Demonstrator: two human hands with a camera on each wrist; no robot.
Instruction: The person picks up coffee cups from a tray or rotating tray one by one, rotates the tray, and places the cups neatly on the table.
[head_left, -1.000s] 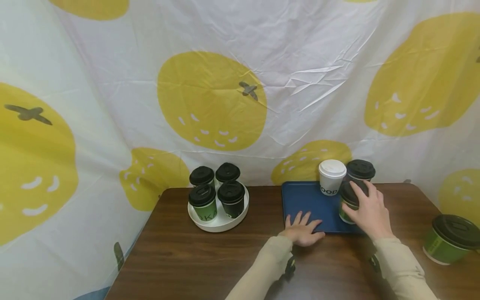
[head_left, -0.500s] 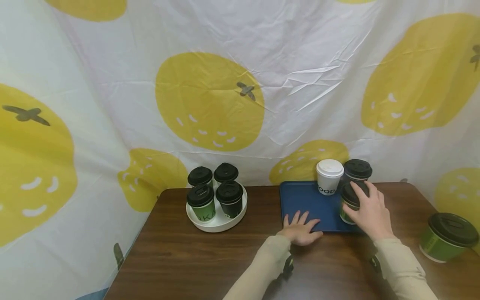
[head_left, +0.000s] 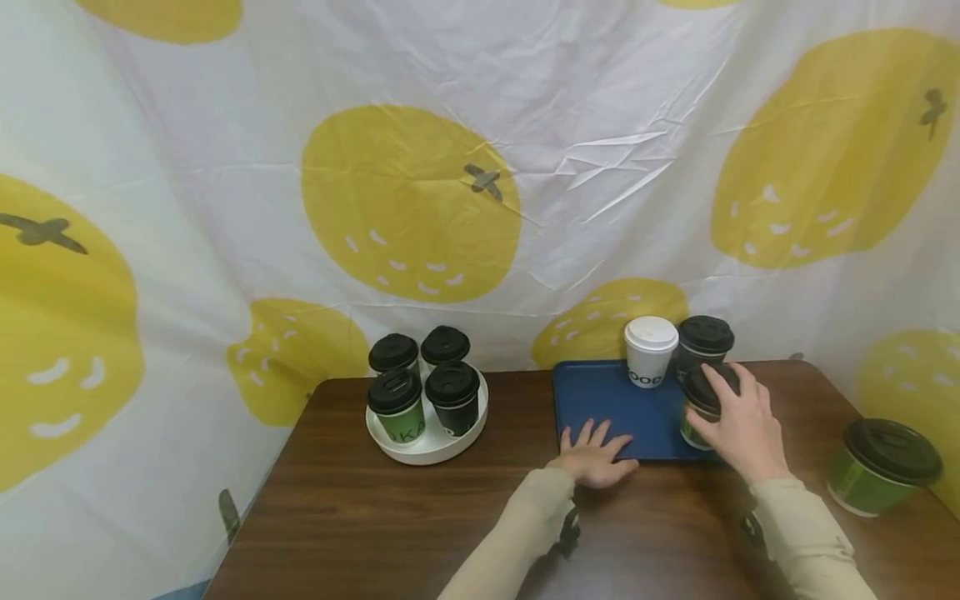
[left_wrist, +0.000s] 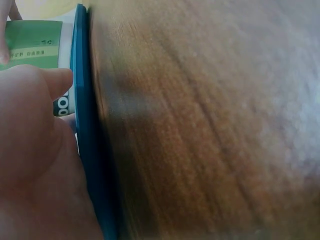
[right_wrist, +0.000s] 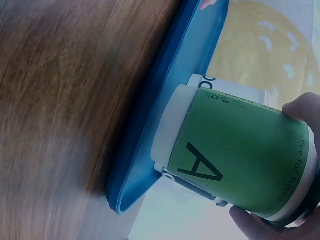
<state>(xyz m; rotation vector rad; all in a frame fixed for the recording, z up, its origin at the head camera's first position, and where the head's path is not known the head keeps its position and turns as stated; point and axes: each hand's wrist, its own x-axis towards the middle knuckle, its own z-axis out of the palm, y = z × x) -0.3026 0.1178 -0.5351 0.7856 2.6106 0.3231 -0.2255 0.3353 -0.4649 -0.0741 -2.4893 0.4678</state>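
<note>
Status, left to right. At the left of the desk point(head_left: 390, 517), a white round tray point(head_left: 427, 459) carries four upright lidded cups in two rows: a back-left cup point(head_left: 393, 353), a back-right cup point(head_left: 446, 345), a front green cup point(head_left: 399, 412) and a front black cup point(head_left: 454, 400). No hand is near this group; it appears to need no handling at present. Toward the right, a blue rectangular tray point(head_left: 596, 400) carries a white cup point(head_left: 650, 354) at its rear and, just beside it, a dark-lidded cup point(head_left: 705, 336). The gripped green cup point(right_wrist: 235, 145) is upright at the front right of the blue tray, before these two; its base appears to rest on the tray surface. Its positioning is judged nearly complete, with release not yet made. At the far right, a large green cup point(head_left: 873, 483) stands directly on the desk, outside both trays.

Hands, left to right. The left hand point(head_left: 595, 461) is extended with fingers spread, lying over the near-left edge of the blue tray; it grasps nothing. Firm pressure on the tray cannot be confirmed. The right hand point(head_left: 745, 427) grasps the gripped green cup from above, thumb and fingers bent around the upper part near the black lid.
</note>
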